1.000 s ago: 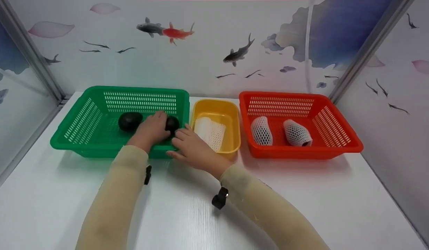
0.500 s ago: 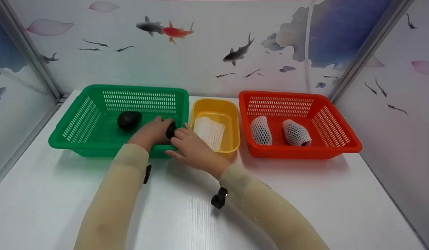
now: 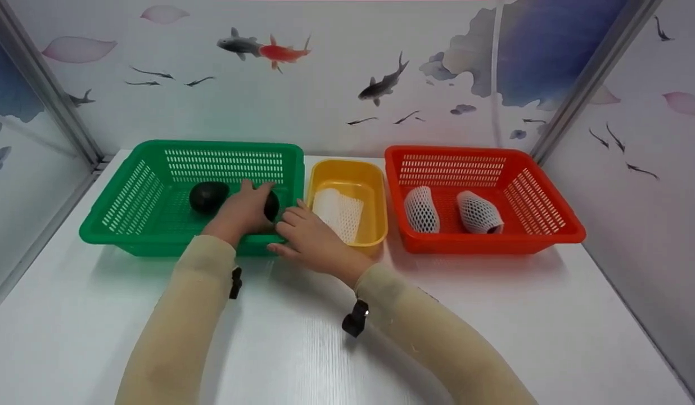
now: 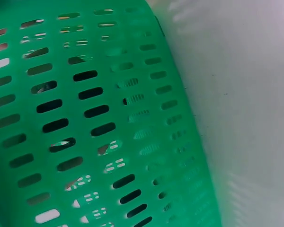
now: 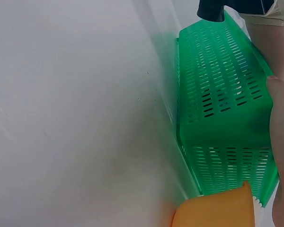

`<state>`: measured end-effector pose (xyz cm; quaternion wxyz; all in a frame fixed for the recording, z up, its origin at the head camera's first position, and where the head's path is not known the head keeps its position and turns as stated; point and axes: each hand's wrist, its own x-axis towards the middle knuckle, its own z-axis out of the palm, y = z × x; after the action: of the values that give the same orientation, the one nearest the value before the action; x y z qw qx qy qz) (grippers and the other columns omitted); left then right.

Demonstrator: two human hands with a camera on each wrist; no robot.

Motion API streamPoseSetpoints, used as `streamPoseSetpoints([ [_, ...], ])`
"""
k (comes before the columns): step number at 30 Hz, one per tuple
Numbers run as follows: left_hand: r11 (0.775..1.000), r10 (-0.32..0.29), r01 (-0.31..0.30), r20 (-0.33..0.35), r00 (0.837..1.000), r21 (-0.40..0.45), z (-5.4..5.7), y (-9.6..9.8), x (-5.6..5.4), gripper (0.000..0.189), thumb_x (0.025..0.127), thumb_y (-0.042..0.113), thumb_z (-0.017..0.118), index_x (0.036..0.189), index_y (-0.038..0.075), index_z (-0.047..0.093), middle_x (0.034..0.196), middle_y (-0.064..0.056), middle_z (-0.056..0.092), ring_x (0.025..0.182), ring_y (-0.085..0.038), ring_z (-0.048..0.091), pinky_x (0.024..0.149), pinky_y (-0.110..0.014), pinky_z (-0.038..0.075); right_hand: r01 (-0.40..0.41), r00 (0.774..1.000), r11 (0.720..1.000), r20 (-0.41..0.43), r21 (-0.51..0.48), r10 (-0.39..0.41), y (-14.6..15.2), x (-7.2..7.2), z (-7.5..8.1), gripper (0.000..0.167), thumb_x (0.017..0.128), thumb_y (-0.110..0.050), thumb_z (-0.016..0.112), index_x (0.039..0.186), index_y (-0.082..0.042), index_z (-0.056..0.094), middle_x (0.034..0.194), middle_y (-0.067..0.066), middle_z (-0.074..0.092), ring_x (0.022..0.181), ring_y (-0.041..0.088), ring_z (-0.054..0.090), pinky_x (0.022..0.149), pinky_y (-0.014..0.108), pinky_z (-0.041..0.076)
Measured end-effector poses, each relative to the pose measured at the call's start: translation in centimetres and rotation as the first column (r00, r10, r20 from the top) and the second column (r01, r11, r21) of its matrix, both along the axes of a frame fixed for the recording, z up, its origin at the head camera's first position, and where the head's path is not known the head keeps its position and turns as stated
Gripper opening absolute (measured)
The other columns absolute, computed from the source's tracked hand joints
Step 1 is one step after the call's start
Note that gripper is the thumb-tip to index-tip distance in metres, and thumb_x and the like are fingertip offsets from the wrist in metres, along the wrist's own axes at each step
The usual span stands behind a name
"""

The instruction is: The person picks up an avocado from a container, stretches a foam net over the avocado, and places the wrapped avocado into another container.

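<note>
Inside the green basket (image 3: 173,244), at its right end, my left hand (image 3: 243,208) grips a dark avocado (image 3: 271,206), which its fingers partly cover. Another dark avocado (image 3: 208,197) lies on the basket floor left of that hand. My right hand (image 3: 311,236) holds the near right corner of the green basket, fingers bent over the rim. In the right wrist view its thumb (image 5: 277,87) lies on that rim. The left wrist view shows only the basket's slotted wall (image 4: 85,109) and the tabletop, so the left hand is hidden there.
Between the baskets, a yellow tray (image 3: 381,225) holds white foam net sleeves (image 3: 339,214). The red basket (image 3: 493,246) at right holds two dark items in white foam nets (image 3: 422,211). Printed panels (image 3: 325,112) stand close behind the baskets.
My left hand has shifted the avocado slightly toward me, then back and left, a little away from my right fingers. My right hand has stayed on the basket corner.
</note>
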<state>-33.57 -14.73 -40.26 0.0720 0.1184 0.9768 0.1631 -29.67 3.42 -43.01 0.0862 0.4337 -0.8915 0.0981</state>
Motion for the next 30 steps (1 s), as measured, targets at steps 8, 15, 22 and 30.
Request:
streamPoseSetpoints([
  [8, 0.977, 0.060, -0.036, -0.113, 0.992, 0.208, 0.9, -0.1, 0.1, 0.077, 0.081, 0.019, 0.080, 0.142, 0.009, 0.032, 0.134, -0.024, 0.041, 0.115, -0.037, 0.049, 0.098, -0.054, 0.042, -0.017, 0.999, 0.999, -0.050, -0.051, 0.014, 0.7, 0.2, -0.3, 0.044, 0.101, -0.052, 0.039, 0.113, -0.013, 0.057, 0.120, 0.003, 0.053, 0.130, 0.021, 0.036, 0.117, 0.036, 0.008],
  [15, 0.957, 0.113, -0.049, -0.213, 0.970, 0.285, 1.9, 0.8, 1.0, 0.081, 0.080, 0.029, 0.082, 0.147, 0.020, 0.036, 0.133, -0.019, 0.044, 0.114, -0.035, 0.049, 0.100, -0.054, 0.041, 0.026, 0.991, 0.928, -0.115, -0.371, -0.073, 2.3, 0.3, 0.5, 0.026, 0.099, -0.030, 0.058, 0.115, -0.010, 0.060, 0.124, 0.004, 0.055, 0.123, 0.019, 0.044, 0.111, 0.034, 0.027],
  [22, 0.925, 0.140, -0.040, -0.242, 0.960, 0.378, 3.4, 3.2, 2.4, 0.073, 0.081, 0.033, 0.081, 0.140, 0.017, 0.041, 0.135, -0.015, 0.043, 0.116, -0.032, 0.046, 0.100, -0.051, 0.042, 0.117, 0.977, 0.812, -0.080, -0.571, -0.197, 3.6, 0.3, 1.2, 0.037, 0.093, -0.026, 0.066, 0.124, -0.009, 0.056, 0.129, 0.005, 0.053, 0.121, 0.018, 0.046, 0.106, 0.035, 0.035],
  [30, 0.855, 0.103, 0.038, -0.242, 0.965, 0.518, 4.3, 5.4, 3.9, 0.074, 0.081, 0.034, 0.080, 0.140, 0.015, 0.040, 0.138, -0.013, 0.041, 0.118, -0.031, 0.045, 0.098, -0.047, 0.045, 0.097, 0.969, 0.773, -0.117, -0.627, -0.216, 4.1, 0.6, 1.3, 0.064, 0.086, -0.028, 0.076, 0.137, -0.010, 0.040, 0.138, 0.010, 0.046, 0.126, 0.022, 0.044, 0.106, 0.040, 0.037],
])
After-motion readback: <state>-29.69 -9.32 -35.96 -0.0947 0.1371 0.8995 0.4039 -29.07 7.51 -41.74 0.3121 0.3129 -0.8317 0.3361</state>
